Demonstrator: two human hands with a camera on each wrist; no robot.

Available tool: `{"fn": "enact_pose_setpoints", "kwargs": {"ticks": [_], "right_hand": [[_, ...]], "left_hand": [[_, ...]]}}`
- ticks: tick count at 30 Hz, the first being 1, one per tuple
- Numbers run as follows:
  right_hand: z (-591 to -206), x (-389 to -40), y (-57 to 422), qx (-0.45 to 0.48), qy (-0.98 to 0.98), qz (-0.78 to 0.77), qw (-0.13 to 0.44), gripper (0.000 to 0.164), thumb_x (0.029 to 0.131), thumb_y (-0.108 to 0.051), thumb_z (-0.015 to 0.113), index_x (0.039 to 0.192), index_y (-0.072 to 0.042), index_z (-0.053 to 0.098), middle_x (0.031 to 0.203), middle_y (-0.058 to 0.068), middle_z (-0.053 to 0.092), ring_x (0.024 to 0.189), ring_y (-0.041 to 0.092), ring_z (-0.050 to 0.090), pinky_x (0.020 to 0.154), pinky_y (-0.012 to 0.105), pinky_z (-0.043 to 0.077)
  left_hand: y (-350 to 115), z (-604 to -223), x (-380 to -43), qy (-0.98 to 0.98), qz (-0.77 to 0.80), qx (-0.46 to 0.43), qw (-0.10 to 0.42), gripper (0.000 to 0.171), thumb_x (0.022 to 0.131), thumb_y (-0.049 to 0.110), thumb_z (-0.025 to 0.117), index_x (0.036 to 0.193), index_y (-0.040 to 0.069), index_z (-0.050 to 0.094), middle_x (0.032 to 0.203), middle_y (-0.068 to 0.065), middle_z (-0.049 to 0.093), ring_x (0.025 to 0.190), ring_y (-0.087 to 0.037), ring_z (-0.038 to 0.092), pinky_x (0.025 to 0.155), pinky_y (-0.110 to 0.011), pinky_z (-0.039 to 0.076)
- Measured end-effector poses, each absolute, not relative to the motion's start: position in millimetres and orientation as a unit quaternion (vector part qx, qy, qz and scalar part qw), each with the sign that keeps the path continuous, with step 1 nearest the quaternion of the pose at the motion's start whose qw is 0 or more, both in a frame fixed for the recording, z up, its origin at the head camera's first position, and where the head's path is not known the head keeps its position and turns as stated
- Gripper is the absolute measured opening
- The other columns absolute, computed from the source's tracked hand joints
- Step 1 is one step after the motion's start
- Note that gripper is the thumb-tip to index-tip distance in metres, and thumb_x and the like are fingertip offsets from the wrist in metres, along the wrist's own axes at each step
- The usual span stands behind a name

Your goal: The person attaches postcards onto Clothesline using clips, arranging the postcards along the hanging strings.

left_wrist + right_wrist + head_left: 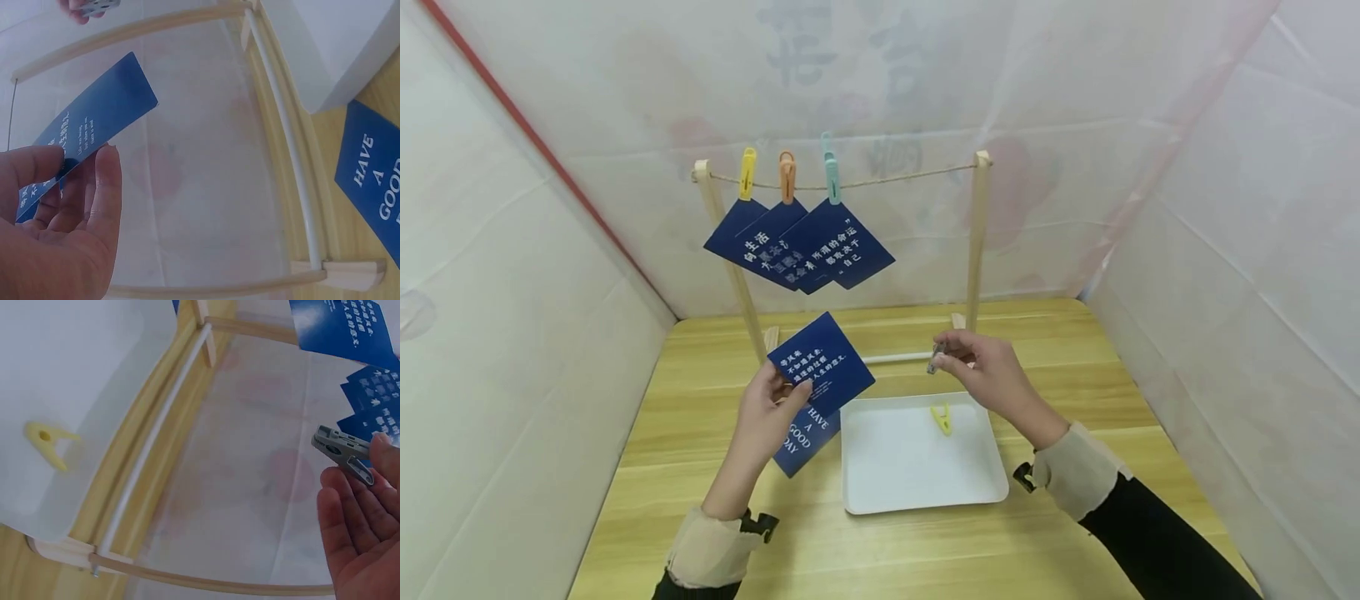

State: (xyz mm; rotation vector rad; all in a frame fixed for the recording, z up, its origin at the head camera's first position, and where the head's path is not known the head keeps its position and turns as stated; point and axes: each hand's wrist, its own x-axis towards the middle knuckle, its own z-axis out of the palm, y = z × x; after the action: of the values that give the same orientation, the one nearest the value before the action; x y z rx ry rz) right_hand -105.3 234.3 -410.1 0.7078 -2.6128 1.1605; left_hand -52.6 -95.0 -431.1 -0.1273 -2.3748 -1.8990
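Observation:
My left hand (767, 412) pinches a dark blue card (823, 362) with white writing between thumb and fingers, raised over the table. In my right hand (988, 371) is a grey clothespin (340, 450), held by thumb and fingers at its handle end. Another blue card (805, 442), reading "HAVE A GOOD DAY", lies on the table beneath the left hand. Above, several blue cards (857, 246) hang overlapping from a string (902, 177), clipped by a yellow clothespin (747, 173), an orange clothespin (787, 177) and a light-blue clothespin (832, 179).
A white tray (917, 475) stands on the wooden table (1060, 508) with a yellow clothespin (942, 419) in it. The string runs between two wooden posts (977, 242), joined low down by a white rod (895, 358). Sheeted walls (1225, 250) enclose the table.

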Motion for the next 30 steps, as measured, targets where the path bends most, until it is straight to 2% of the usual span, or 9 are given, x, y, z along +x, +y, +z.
{"fn": "enact_pose_setpoints", "kwargs": {"ticks": [6, 11, 13, 22, 26, 30], "right_hand": [[-391, -113, 230, 0.227, -0.892, 0.384, 0.070, 0.030, 0.094, -0.028, 0.071, 0.120, -0.012, 0.069, 0.100, -0.004, 0.073, 0.087, 0.008, 0.069, 0.074, 0.027, 0.059], [-374, -116, 230, 0.219, -0.895, 0.385, 0.061, 0.029, 0.094, -0.026, 0.072, 0.120, -0.013, 0.068, 0.097, -0.005, 0.073, 0.086, 0.008, 0.068, 0.073, 0.027, 0.059], [-366, -117, 232, 0.218, -0.895, 0.384, 0.062, 0.031, 0.094, -0.026, 0.072, 0.121, -0.013, 0.068, 0.097, -0.005, 0.073, 0.086, 0.009, 0.068, 0.074, 0.029, 0.060], [-335, -129, 236, 0.236, -0.890, 0.378, 0.101, 0.028, 0.098, -0.022, 0.066, 0.123, -0.010, 0.065, 0.102, 0.002, 0.073, 0.091, 0.015, 0.069, 0.080, 0.034, 0.060], [-323, -136, 232, 0.261, -0.885, 0.360, 0.135, 0.025, 0.099, -0.019, 0.064, 0.121, -0.007, 0.065, 0.098, 0.004, 0.073, 0.085, 0.016, 0.069, 0.074, 0.031, 0.058], [-310, -141, 228, 0.268, -0.886, 0.339, 0.170, 0.023, 0.097, -0.018, 0.065, 0.117, -0.005, 0.067, 0.093, 0.005, 0.073, 0.077, 0.016, 0.068, 0.061, 0.026, 0.049]], "left_hand": [[-86, -422, -63, -0.776, -0.628, -0.045, 0.043, 0.041, 0.098, 0.008, 0.062, 0.138, 0.010, 0.050, 0.123, -0.016, 0.067, 0.099, -0.031, 0.069, 0.075, -0.029, 0.062], [-78, -418, -69, -0.772, -0.632, -0.053, 0.044, 0.043, 0.097, 0.005, 0.063, 0.138, 0.009, 0.051, 0.123, -0.016, 0.067, 0.099, -0.032, 0.068, 0.077, -0.037, 0.063], [-76, -415, -71, -0.771, -0.632, -0.063, 0.046, 0.043, 0.097, 0.006, 0.063, 0.138, 0.010, 0.051, 0.123, -0.016, 0.067, 0.098, -0.031, 0.068, 0.078, -0.040, 0.063], [-68, -401, -82, -0.777, -0.622, -0.083, 0.048, 0.041, 0.098, 0.007, 0.061, 0.138, 0.010, 0.051, 0.121, -0.014, 0.067, 0.098, -0.029, 0.067, 0.078, -0.036, 0.062], [-65, -396, -86, -0.774, -0.624, -0.096, 0.052, 0.042, 0.099, 0.008, 0.061, 0.140, 0.011, 0.050, 0.123, -0.014, 0.066, 0.099, -0.030, 0.067, 0.079, -0.037, 0.062], [-61, -392, -91, -0.769, -0.629, -0.102, 0.050, 0.041, 0.098, 0.007, 0.061, 0.138, 0.011, 0.051, 0.122, -0.013, 0.067, 0.098, -0.030, 0.068, 0.077, -0.038, 0.063]]}}
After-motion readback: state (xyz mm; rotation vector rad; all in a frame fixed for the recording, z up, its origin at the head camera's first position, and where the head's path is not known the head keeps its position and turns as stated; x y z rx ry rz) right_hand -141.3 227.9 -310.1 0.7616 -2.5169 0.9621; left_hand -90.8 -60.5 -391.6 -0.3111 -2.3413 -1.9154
